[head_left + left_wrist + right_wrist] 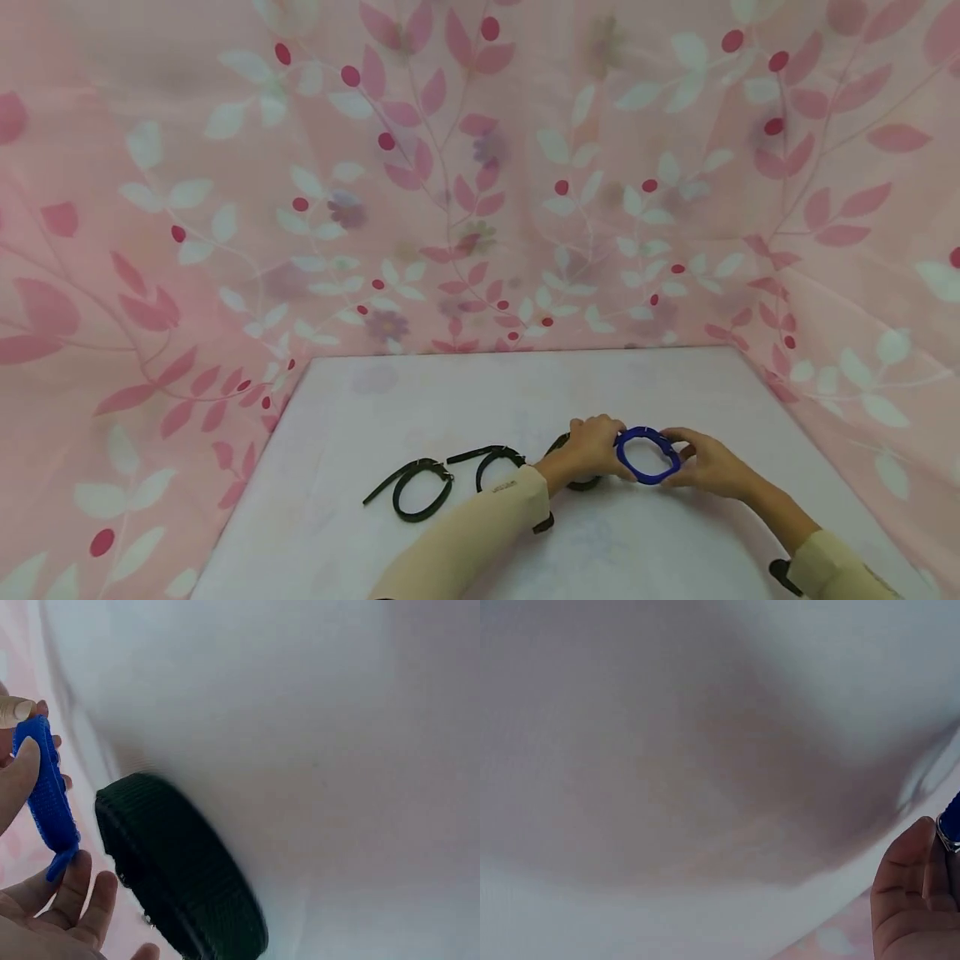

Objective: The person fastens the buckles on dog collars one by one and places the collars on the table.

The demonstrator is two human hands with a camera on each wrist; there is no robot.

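Note:
A blue looped strap that looks like a pet collar (650, 479) is held up above the white table between both hands. My left hand (596, 447) pinches the loop's left side, while my right hand (711, 468) grips its right side. In the left wrist view, the blue collar (49, 796) appears edge-on among the fingers. At the edge of the right wrist view, my right hand (911, 904) touches a metal fitting (946, 841) on the collar. Partly behind my left hand lies a dark collar (583, 484); its dark green webbing (184, 862) shows large in the left wrist view.
To the left, two more dark collars lie looped with loose ends: one at far left (417, 517), another (491, 452) partly covered by my left sleeve. The white table (420, 392) meets pink leaf-patterned cloth (480, 167) at the back and sides.

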